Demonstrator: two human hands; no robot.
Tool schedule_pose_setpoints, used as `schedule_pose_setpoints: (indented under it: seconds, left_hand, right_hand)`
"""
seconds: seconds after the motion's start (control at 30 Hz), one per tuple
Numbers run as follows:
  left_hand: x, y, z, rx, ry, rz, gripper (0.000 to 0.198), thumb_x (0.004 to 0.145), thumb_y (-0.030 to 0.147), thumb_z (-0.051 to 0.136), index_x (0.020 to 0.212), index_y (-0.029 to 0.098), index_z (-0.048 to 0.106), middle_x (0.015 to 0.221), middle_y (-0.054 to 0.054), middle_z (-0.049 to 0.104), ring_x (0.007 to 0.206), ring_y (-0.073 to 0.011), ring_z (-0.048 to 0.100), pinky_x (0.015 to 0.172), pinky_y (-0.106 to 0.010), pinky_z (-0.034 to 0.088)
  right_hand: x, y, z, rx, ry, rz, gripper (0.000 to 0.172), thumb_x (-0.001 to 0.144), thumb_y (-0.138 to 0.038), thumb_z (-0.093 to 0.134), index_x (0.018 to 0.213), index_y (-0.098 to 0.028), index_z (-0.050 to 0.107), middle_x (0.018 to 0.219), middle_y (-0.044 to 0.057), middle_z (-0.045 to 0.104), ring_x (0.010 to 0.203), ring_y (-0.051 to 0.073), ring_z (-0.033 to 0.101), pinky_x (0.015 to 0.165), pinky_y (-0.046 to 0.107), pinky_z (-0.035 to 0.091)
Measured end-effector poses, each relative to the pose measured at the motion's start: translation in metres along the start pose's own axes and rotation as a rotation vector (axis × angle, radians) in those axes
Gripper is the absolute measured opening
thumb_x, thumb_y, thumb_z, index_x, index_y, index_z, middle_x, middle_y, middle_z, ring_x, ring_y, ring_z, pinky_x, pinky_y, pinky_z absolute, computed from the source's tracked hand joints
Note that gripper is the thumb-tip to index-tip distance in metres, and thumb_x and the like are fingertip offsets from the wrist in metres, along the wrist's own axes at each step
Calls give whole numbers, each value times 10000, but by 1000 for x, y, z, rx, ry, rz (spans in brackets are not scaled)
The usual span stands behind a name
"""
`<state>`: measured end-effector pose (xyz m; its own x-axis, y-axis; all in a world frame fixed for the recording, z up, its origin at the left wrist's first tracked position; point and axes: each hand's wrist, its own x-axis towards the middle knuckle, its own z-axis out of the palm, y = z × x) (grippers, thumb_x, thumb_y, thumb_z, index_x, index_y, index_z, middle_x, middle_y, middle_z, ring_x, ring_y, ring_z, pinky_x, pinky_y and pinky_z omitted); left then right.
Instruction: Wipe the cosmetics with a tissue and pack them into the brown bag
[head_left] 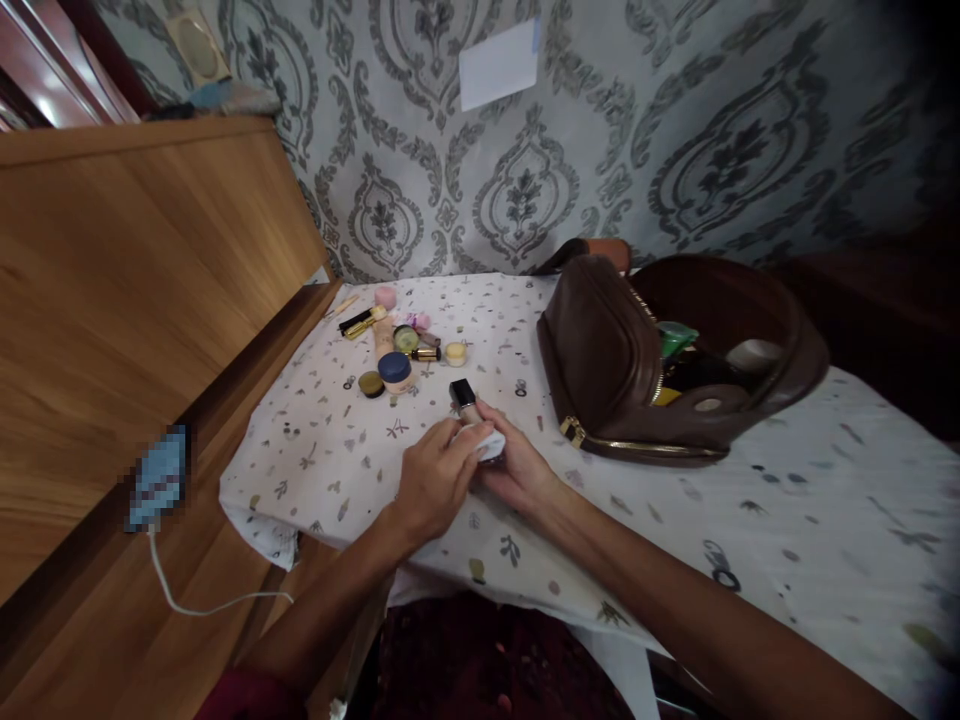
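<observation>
My two hands meet above the near part of the cloth-covered table. In my right hand is a small cosmetic bottle with a square black cap pointing away from me; the fingers partly hide its body. My left hand is closed on a folded white wipe, which it presses against the bottle. Beyond the hands lie cosmetics: a blue-lidded jar, a small dark-rimmed pot, a pale yellow pot and a black-and-gold tube.
To the right stands an open brown leather bag with items inside. A patterned white tablecloth covers the table. Wooden furniture borders the left side, where a white cable hangs. A papered wall rises behind.
</observation>
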<state>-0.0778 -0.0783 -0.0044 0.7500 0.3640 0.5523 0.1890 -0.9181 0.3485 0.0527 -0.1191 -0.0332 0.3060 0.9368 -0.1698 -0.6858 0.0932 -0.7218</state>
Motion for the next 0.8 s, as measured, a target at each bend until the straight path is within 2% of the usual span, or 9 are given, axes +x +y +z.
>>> schedule_pose_setpoints:
  seconds: [0.13,0.33,0.43,0.63,0.8]
  left_hand:
    - [12,-10,-7,-7,7,-88,344,1014,304,368,1240,207,608,919,-59,614,841,-174,595,770,-291,502]
    - [34,-33,-9,-186,168,-207,291,1004,295,407,1218,182,569,1196,-88,635,1116,-199,588,988,-324,443]
    - [37,-39,-5,-191,210,-271,296,1001,317,415,1249,186,510,1237,-88,621,1147,-202,579,999,-332,432]
    - [30,-37,-2,-102,143,-220,243,1004,305,412,1137,183,575,1101,-72,651,1047,-196,607,923,-309,465]
    - [26,-29,-4,-49,85,-152,286,1011,294,394,1187,182,590,1069,-82,645,1037,-203,610,923,-315,474]
  right_hand:
    - [-3,1,4,47,28,20,175,817,-368,686,785,-202,639,698,-7,678,658,147,628,599,249,533]
    - [-8,-4,14,199,64,179,131,885,-282,613,825,-179,668,722,13,670,610,123,594,576,226,519]
    - [-9,-8,17,249,75,200,128,899,-253,593,840,-179,678,723,21,672,624,133,606,608,239,542]
    - [-6,-6,12,228,48,155,103,888,-256,591,859,-204,676,736,14,687,644,141,624,588,238,542]
    - [-2,1,5,133,14,87,130,872,-318,622,823,-204,663,721,17,698,642,157,635,609,272,556]
